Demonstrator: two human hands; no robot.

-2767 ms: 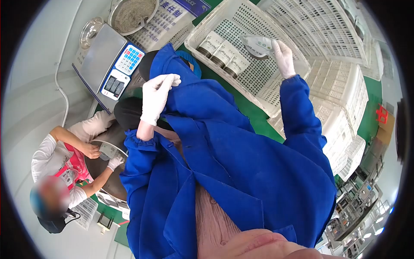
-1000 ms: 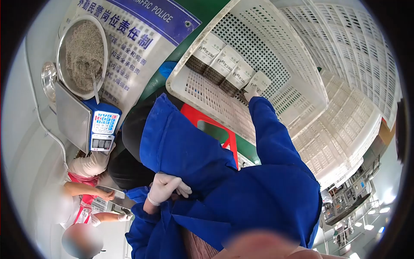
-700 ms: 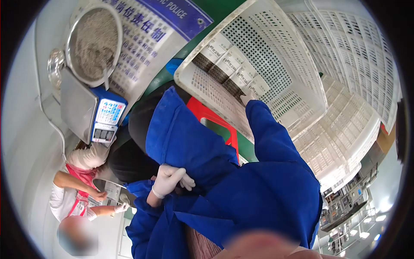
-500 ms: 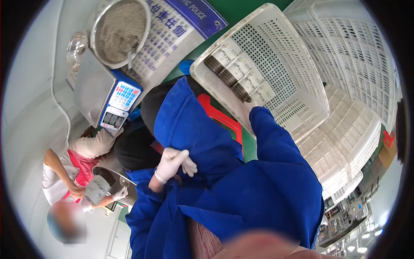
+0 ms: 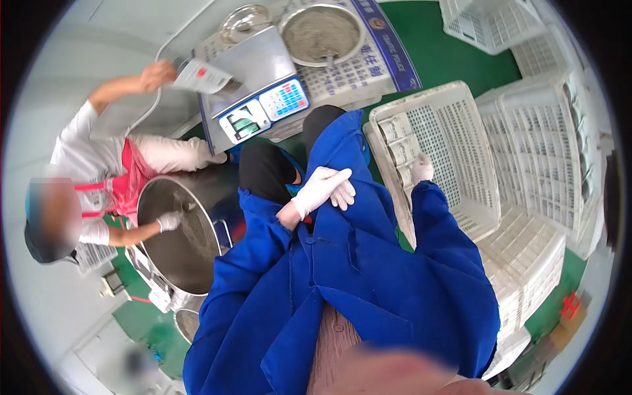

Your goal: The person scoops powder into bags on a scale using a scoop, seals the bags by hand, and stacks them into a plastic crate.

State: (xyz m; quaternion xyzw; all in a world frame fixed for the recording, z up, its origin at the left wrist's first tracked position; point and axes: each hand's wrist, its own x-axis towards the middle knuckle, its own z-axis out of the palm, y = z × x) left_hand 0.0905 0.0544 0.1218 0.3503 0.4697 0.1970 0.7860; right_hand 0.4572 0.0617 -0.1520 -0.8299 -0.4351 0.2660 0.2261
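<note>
My left hand (image 5: 326, 189), in a white glove, rests on the blue coat (image 5: 368, 197) over my thigh, thumb stretched out and fingers hanging loosely, with nothing in it. Inside the white plastic basket (image 5: 471, 158) on my right is my gloved right hand (image 5: 422, 169), fingers drawn together beside a row of white printed pouches (image 5: 403, 146). What those fingers grip, if anything, I cannot tell. The pouches lie side by side along the basket's near wall, and my sleeve crosses its rim.
A co-worker (image 5: 99, 158) holds a pouch (image 5: 204, 77) at the digital scale (image 5: 263, 105), the other gloved hand inside a large metal pot (image 5: 214, 227) of grey-brown powder. Behind the scale stands a metal bowl (image 5: 322, 33) of similar powder. Stacked white baskets (image 5: 540, 145) stand at right.
My view has swung, so the scale, bowl and co-worker show more fully. The co-worker's pouch has risen to the scale. My left hand stays on my lap, my right in the basket.
</note>
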